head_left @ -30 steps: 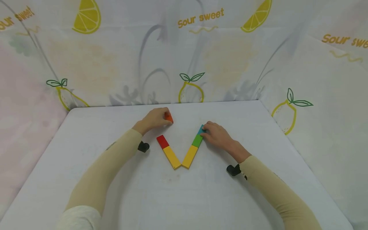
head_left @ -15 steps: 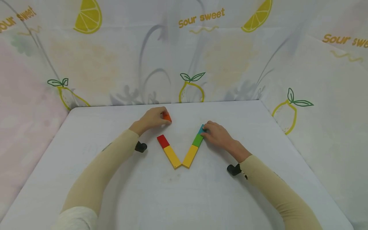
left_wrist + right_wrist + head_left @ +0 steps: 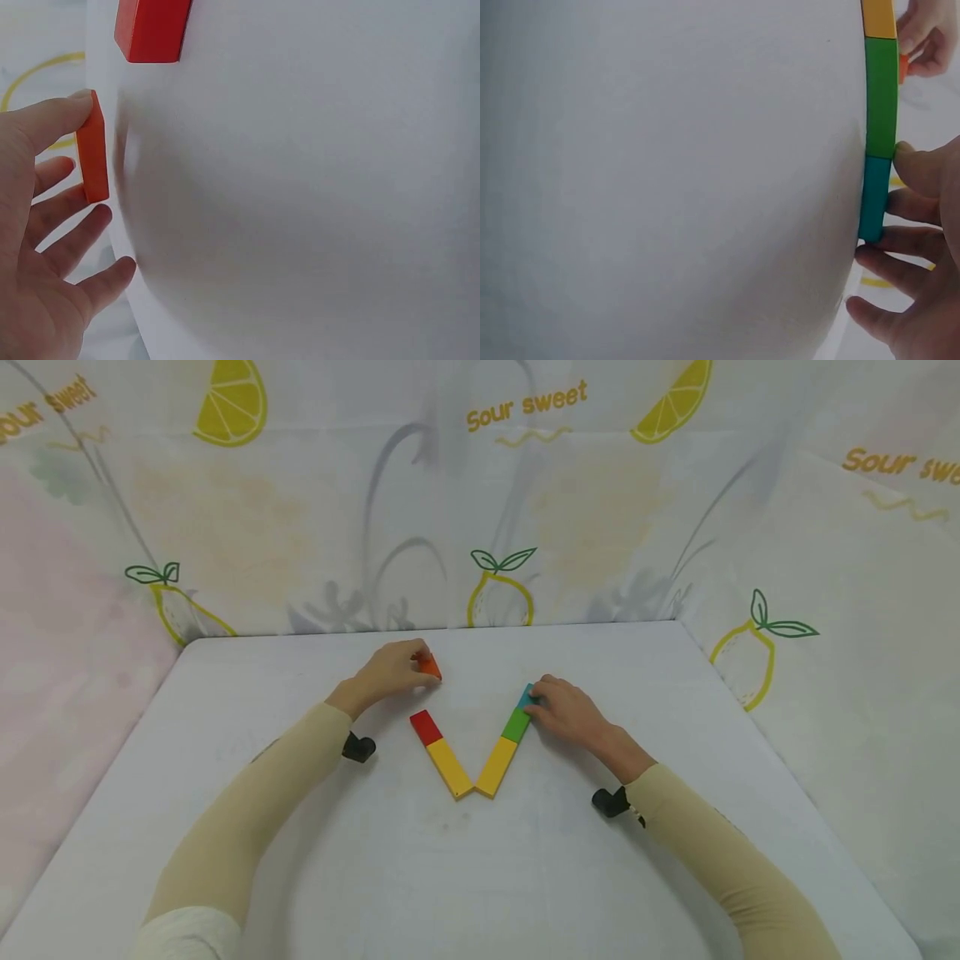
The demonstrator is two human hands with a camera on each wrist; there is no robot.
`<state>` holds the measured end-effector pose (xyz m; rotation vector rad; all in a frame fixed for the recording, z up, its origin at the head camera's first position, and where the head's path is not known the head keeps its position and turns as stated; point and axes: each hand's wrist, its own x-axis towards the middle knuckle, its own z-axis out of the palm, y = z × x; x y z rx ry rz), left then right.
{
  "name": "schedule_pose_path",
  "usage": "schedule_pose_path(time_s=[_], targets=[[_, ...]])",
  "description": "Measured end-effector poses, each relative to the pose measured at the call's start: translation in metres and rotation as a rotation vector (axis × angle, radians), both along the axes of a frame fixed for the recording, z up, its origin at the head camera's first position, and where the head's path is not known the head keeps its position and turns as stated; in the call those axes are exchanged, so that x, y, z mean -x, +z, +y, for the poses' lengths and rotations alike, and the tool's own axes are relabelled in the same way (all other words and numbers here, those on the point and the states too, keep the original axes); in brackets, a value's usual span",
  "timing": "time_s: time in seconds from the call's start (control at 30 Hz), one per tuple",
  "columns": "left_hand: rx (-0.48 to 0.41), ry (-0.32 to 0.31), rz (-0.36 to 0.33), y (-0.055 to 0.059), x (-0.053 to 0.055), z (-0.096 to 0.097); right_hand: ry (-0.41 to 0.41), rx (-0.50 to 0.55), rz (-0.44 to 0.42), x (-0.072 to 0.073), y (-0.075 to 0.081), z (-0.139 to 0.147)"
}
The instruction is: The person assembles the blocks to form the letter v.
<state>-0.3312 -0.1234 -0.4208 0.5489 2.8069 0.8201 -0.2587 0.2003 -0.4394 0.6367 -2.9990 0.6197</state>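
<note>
My left hand (image 3: pixel 384 670) pinches an orange block (image 3: pixel 430 667) between thumb and fingers. In the left wrist view, the orange block (image 3: pixel 93 154) stands upright between the thumb and a finger, close over the table. Blocks form a V on the table: a red block (image 3: pixel 426 727) and a yellow block (image 3: pixel 450 768) make its left arm. Its right arm runs from another yellow block (image 3: pixel 496 767) through a green block (image 3: pixel 515 725) to a blue block (image 3: pixel 524 696). My right hand (image 3: pixel 570 710) holds the blue block at the far end, its thumb by the seam with green (image 3: pixel 881 97).
A white table (image 3: pixel 480 885) lies under everything, backed by a cloth (image 3: pixel 637 527) with lemon prints. Black wrist cameras jut out below the left wrist (image 3: pixel 358 747) and the right sleeve (image 3: pixel 611 803).
My left hand has drifted a little to the left with the orange block still in its pinch. The right hand and the V of blocks have stayed in place.
</note>
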Motion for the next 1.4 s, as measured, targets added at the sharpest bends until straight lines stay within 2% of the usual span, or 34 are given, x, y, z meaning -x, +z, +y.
schedule_pose_path(time_s=[0.33,0.63,0.87,1.4], targets=[[-0.022,0.039,0.013,0.000,-0.002,-0.011,0.009,0.012,0.003,0.001,-0.002,0.001],[-0.008,0.051,0.010,0.001,-0.013,-0.014,0.002,0.023,-0.005,0.000,0.000,0.000],[0.003,0.036,0.016,-0.002,-0.021,-0.017,-0.005,0.027,-0.004,-0.001,-0.001,-0.001],[0.037,0.079,0.022,0.000,-0.036,-0.025,-0.003,0.005,0.001,-0.001,-0.003,-0.001]])
